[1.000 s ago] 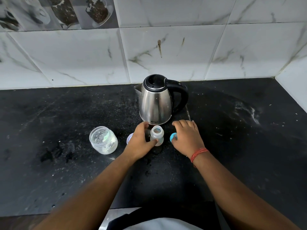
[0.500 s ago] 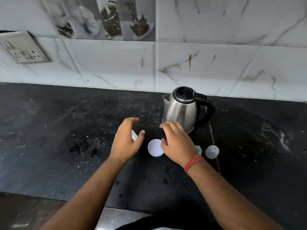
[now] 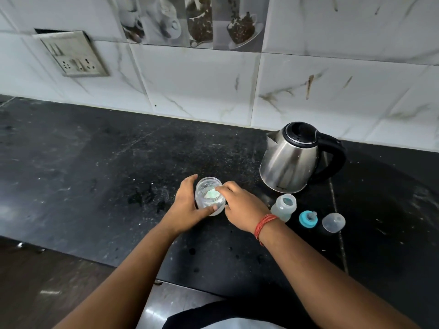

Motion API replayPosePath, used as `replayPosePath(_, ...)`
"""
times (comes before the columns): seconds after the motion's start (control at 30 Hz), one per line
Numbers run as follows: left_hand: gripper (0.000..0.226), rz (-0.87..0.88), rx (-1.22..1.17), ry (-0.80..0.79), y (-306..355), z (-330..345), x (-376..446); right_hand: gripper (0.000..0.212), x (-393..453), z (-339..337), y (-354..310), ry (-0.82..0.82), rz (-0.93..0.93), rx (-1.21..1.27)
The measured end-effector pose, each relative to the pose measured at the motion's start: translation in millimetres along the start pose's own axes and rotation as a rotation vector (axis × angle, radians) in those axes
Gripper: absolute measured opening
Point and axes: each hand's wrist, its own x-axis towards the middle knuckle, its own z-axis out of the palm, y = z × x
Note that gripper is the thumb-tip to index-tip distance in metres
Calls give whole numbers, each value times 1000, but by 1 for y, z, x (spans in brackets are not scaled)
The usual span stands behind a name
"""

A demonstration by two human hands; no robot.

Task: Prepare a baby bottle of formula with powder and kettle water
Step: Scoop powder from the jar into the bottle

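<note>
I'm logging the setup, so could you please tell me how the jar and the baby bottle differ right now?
The jar is wide and squat; the bottle is narrower, with a shoulder and neck. The jar is held: the left hand wraps its side and the right hand reaches fingers into its mouth, while the bottle stands untouched beside the kettle. The jar sits left of the right wrist, the bottle right of it. Both are see-through, open-topped and upright on the counter.

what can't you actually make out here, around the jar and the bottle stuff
- How much powder the clear jar holds: head view, left hand and right hand cover its sides.
- What the right fingertips pinch at the jar mouth: a pale green bit, too blurred to name.
- Whether the bottle holds anything: translucent, too small.
- Water level in the kettle: steel body and lid hide it.
</note>
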Motion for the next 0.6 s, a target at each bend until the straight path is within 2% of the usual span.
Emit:
replayPosePath(0.2,120,-21,-43,-107,-7,2,11,59,1,0,-2,1,11,-21)
replayPosePath(0.33,96,-20,-179,-122,-5,7,16,59,-2,-2,-4,111,5,18)
replayPosePath(0.43,75,39,-182,-102,-4,10,19,56,-4,-6,-4,141,-38,20)
replayPosePath(0.5,70,67,-173,-92,-6,13,19,54,-6,-8,-3,94,-87,-15)
replayPosePath(0.6,77,142,-105,-38,-4,20,17,52,-9,-10,-2,-61,-124,-166)
